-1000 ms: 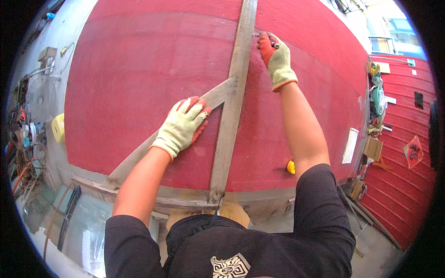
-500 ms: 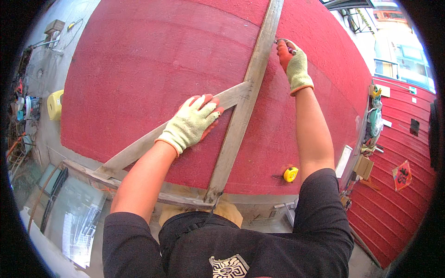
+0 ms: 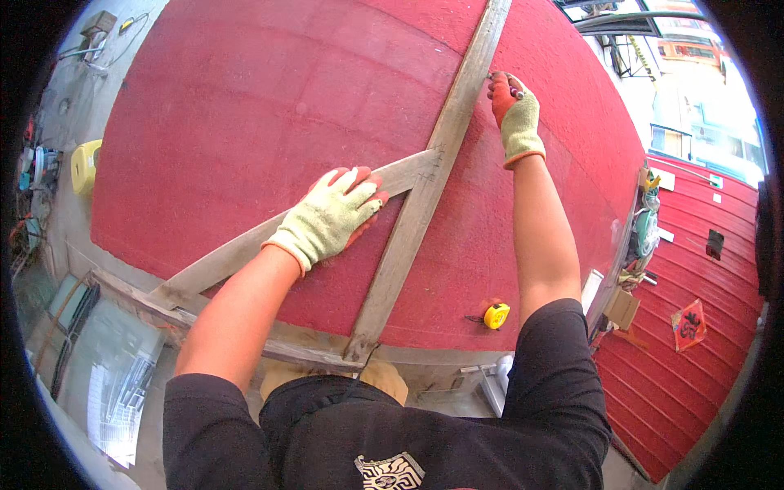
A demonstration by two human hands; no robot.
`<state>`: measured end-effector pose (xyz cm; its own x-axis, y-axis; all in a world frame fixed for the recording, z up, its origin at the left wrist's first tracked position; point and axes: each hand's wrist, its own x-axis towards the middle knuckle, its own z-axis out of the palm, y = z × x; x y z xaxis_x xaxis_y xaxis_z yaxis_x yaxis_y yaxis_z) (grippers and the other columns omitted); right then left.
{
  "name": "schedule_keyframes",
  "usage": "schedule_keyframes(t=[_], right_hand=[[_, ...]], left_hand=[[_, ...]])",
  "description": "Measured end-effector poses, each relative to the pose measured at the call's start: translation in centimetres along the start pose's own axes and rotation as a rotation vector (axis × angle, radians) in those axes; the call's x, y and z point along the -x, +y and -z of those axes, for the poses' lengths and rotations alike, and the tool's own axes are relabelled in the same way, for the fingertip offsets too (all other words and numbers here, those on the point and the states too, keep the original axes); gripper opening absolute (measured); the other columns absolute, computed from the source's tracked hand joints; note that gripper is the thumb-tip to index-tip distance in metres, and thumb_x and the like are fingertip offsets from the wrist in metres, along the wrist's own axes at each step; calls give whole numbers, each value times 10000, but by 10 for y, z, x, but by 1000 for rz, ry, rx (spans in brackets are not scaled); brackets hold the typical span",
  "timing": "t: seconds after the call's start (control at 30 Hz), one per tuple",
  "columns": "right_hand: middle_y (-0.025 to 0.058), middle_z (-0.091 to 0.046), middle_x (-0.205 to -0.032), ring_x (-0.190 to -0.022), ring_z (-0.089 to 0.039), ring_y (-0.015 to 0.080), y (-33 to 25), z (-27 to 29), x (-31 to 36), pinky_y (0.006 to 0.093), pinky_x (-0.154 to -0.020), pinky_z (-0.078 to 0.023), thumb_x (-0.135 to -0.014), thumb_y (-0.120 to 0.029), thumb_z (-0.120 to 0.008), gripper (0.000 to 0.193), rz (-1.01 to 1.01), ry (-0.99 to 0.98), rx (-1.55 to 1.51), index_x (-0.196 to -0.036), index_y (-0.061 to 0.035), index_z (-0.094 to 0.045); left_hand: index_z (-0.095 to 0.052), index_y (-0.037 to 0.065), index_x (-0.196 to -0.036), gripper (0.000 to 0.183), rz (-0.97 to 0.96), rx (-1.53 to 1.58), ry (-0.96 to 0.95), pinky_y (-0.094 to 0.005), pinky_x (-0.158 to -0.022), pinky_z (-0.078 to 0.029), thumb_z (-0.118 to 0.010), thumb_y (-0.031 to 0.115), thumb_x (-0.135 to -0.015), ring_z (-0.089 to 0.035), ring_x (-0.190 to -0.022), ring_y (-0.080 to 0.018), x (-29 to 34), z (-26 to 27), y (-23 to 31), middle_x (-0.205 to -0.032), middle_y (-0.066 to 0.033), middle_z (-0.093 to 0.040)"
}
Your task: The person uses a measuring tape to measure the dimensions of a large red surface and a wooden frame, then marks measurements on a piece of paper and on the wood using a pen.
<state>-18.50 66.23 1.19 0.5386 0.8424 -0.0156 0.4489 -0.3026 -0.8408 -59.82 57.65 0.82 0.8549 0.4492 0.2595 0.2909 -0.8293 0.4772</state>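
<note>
Right hand [image 3: 516, 114]: fingers closed on a slim tool [image 3: 516, 93], tip end just off the fingertips, at or right beside the near edge of the long wooden bar [image 3: 405, 245]. Can't tell if the tip touches wood or red surface; glove covers most of it.

Left hand [image 3: 328, 216]: lower and to the left of the right one, palm down, fingers loosely spread over the diagonal strip [image 3: 404, 173], not visibly wrapped round it. The strip meets the bar just beyond its fingertips.

How we'd do this well: left hand is our clamp, so press straight down, no sideways shove. Its grip sits off the bar, so a hard push from the tool could probably swing the frame. Light, even pressure against the edge, same tool angle throughout. Gloves likely dull the feel, so watch the tip. If the bar rocks, we'd slide the left hand closer to the joint.

Further out: bar runs away past the right hand and back toward our body, ending at the bottom rail [image 3: 310, 354]. Yellow tape measure [image 3: 496, 316] lies on the red tabletop [image 3: 294, 98], nearer us than the right hand, well apart from the bar.
</note>
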Motion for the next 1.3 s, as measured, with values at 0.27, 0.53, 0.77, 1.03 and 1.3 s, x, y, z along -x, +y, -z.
schedule_keyframes(t=[0.27,0.53,0.77,1.03,1.3], right_hand=[[-6,-698,-820,-691,-593,93,-1,0,-5,290,-624,-488,-1083,-289,-648,311,21,-24,9,-1142,-7,-768],[-7,-687,-776,-660,-583,90,0,3,-13,288,-601,-475,-1083,-300,-653,299,38,-22,69,-1136,-32,-775],[-14,-682,-765,-639,-574,82,-12,-1,-6,279,-588,-468,-1083,-306,-658,308,-9,-23,59,-1147,-29,-777],[-11,-695,-805,-688,-596,83,-1,4,-8,276,-621,-487,-1081,-302,-663,318,1,-5,54,-1166,-18,-778],[-9,-707,-826,-687,-610,100,-8,-1,-6,285,-632,-500,-1078,-284,-669,306,-24,-33,-8,-1177,-16,-779]], left_hand=[[-705,138,-1327,419,2,-25,35,-518,-1140,-478,-744,213,-917,-552,-1362,-336,1,-3,0,-1415,-92,-614],[-688,138,-1354,409,-1,-22,28,-522,-1142,-473,-731,236,-959,-550,-1374,-328,1,-5,-1,-1430,-93,-609],[-666,146,-1392,447,2,-33,10,-526,-1154,-464,-732,234,-958,-545,-1382,-326,2,-4,-2,-1444,-91,-604],[-653,154,-1423,542,-10,-23,4,-527,-1170,-452,-770,223,-899,-517,-1411,-334,3,-6,-2,-1481,-92,-579],[-656,153,-1418,531,2,-24,1,-526,-1162,-459,-767,220,-903,-529,-1399,-337,4,-5,-2,-1476,-94,-584]])
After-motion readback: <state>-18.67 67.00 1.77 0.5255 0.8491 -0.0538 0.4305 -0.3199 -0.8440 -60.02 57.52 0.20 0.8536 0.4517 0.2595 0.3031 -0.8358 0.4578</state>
